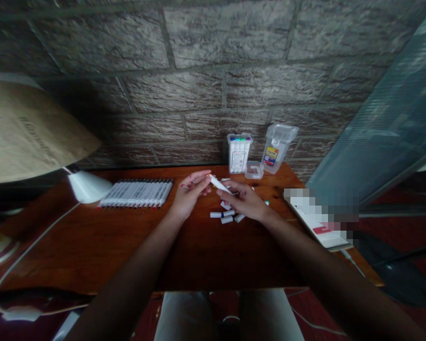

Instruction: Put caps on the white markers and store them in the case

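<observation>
Over the wooden table (128,246) both hands meet around a white marker (219,183). My left hand (190,193) pinches its orange-tipped end between thumb and fingers. My right hand (250,202) is closed round the other end, hiding part of it. Several short white marker caps (227,219) lie scattered below and around my right hand, some with dark blue ends. To the left, a neat row of white markers (138,193) lies side by side. Behind the hands, a clear case (238,158) stands upright holding markers with blue, green and purple ends.
A second clear case (274,154) stands near the wall, with a small clear lid (254,170) beside it. On the right edge lies a white flat item (326,232), partly blurred out. A lamp (87,186) with a beige shade stands left, its cord (39,241) trailing across the table.
</observation>
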Tool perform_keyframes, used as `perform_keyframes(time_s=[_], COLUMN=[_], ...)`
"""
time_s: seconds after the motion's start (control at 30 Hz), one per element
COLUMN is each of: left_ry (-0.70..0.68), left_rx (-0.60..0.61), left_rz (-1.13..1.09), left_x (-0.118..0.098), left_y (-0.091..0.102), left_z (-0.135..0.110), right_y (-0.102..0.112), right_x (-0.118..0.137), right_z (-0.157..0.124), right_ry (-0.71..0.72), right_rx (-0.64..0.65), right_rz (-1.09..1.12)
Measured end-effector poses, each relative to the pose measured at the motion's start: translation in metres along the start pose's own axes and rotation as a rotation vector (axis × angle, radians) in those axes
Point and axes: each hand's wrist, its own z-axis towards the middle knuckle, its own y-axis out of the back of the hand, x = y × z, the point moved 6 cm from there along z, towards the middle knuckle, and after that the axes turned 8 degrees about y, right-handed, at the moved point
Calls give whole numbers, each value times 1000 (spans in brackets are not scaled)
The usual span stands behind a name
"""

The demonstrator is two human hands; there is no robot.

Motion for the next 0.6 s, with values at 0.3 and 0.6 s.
perform_keyframes(time_s=[0.3,0.6], left_ry=[-14,-14], left_rx=[-32,-36], left_rz=[-13,-25], left_x=[-2,-4], left_y=[-1,-4], left_z=[-1,-1], right_y=[1,1], right_x=[-3,-4], right_z=[0,-1], right_ry=[-10,-18], right_rx=[-11,24], right_rz=[-8,-47])
